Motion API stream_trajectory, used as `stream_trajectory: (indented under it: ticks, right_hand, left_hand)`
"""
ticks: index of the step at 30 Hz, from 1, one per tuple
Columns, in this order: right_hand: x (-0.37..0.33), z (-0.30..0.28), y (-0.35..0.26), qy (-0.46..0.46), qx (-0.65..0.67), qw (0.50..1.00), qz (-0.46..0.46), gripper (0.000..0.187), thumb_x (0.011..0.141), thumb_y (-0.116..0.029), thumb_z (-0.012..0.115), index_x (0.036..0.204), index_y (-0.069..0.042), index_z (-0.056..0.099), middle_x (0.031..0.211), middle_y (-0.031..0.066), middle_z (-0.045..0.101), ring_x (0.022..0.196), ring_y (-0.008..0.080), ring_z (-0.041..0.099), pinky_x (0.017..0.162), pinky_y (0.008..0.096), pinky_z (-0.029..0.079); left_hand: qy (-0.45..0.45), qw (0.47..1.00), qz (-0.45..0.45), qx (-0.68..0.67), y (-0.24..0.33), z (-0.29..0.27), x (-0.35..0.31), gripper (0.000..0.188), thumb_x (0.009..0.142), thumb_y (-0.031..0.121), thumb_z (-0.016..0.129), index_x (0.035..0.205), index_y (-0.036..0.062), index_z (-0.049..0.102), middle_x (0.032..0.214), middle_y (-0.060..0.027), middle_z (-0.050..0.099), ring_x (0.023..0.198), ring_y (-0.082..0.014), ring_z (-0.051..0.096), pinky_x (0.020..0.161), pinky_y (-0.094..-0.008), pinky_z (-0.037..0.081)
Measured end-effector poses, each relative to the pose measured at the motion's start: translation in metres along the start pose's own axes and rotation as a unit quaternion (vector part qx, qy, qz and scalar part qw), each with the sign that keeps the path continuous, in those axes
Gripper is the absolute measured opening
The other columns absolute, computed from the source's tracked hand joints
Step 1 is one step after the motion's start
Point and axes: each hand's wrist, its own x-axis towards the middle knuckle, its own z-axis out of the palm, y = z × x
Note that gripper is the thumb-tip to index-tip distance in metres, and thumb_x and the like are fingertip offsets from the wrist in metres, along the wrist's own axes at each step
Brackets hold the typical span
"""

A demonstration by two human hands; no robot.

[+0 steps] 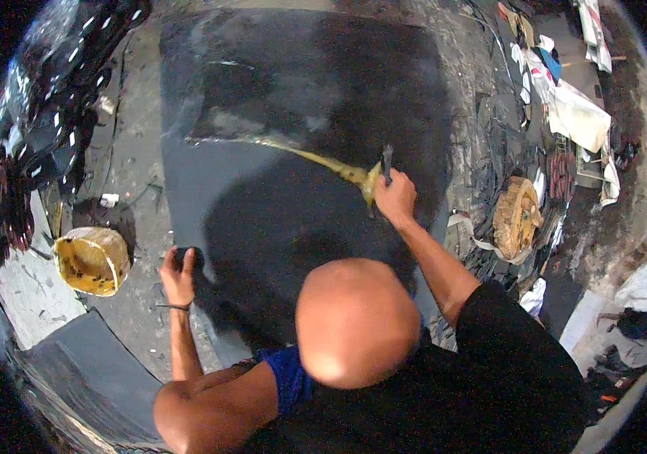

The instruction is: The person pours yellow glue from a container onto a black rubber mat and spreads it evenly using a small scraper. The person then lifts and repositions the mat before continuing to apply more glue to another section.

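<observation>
With the fingers of the right hand (397, 198) wrapped round the tool (387, 163) toward the right side of the sheet (191, 181), press evenly to thin the paste (323, 161) trailing across the sheet's middle, leaving no ridge. Steady the sheet with the left hand (177, 281) at its left edge, thumb and fingers apart; cannot tell whether pinching it.

A sheet (191, 189) covered the centre of the view, reaching 12 o'clock. A streak (316, 157) crossed it from 10 towards 2 o'clock, where the right hand (397, 198) held a tool (387, 160). The left hand (178, 281) was by the sheet's edge, between 8 and 9. A bucket (108, 237) sat at 9, a wood block (511, 221) at 3.
</observation>
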Motion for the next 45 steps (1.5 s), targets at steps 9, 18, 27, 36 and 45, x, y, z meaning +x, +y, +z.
stream_trajectory:
  ticks: [9, 18, 27, 36, 45]
  right_hand:
    - [0.032, 0.058, -0.264, -0.126, 0.048, 0.969, -0.206, 0.024, 0.083, -0.024, 0.057, 0.097, -0.007, 0.068, 0.095, 0.0202, 0.067, 0.089, 0.0432, 0.063, 0.079, 0.0514, 0.050]
    - [-0.030, 0.078, -0.350, -0.191, -0.137, 0.684, -0.691, 0.034, 0.081, -0.017, 0.057, 0.114, -0.018, 0.064, 0.104, 0.0104, 0.068, 0.095, 0.0316, 0.066, 0.079, 0.0453, 0.054]
    - [0.060, 0.072, -0.335, -0.125, -0.089, 0.712, -0.685, 0.049, 0.074, -0.017, 0.070, 0.123, -0.016, 0.060, 0.115, 0.0037, 0.061, 0.111, 0.0268, 0.054, 0.096, 0.0480, 0.041]
    - [0.042, -0.003, -0.070, -0.210, -0.162, 0.663, -0.700, 0.045, 0.079, -0.012, 0.059, 0.123, -0.022, 0.058, 0.119, -0.0033, 0.060, 0.116, 0.0172, 0.052, 0.105, 0.0461, 0.031]
    - [-0.026, -0.075, 0.185, -0.237, -0.055, 0.874, -0.421, 0.053, 0.078, -0.003, 0.057, 0.129, -0.016, 0.056, 0.123, 0.0081, 0.060, 0.117, 0.0287, 0.055, 0.099, 0.0483, 0.041]
  left_hand:
    - [0.038, 0.993, 0.045, -0.104, -0.009, 0.001, -0.015, 0.028, 0.083, 0.008, 0.072, 0.108, -0.0033, 0.065, 0.098, -0.0065, 0.068, 0.090, -0.0134, 0.060, 0.081, -0.0277, 0.048]
    - [0.060, 0.993, 0.057, -0.089, 0.009, 0.001, -0.025, 0.036, 0.082, 0.009, 0.071, 0.115, -0.0024, 0.064, 0.094, -0.0138, 0.065, 0.086, -0.0236, 0.064, 0.077, -0.0315, 0.049]
    - [0.087, 0.994, -0.052, 0.029, -0.021, 0.010, -0.088, 0.049, 0.079, 0.018, 0.075, 0.118, -0.0072, 0.059, 0.109, -0.0251, 0.064, 0.100, -0.0367, 0.063, 0.087, -0.0403, 0.050]
    - [0.055, 0.927, 0.129, 0.349, -0.004, -0.016, -0.080, 0.052, 0.082, 0.029, 0.070, 0.128, 0.0078, 0.056, 0.112, -0.0165, 0.062, 0.105, -0.0342, 0.058, 0.096, -0.0405, 0.044]
    - [-0.430, 0.581, -0.080, 0.687, 0.051, 0.007, -0.028, 0.050, 0.081, 0.041, 0.068, 0.120, 0.0095, 0.063, 0.118, -0.0116, 0.063, 0.112, -0.0275, 0.059, 0.095, -0.0371, 0.046]
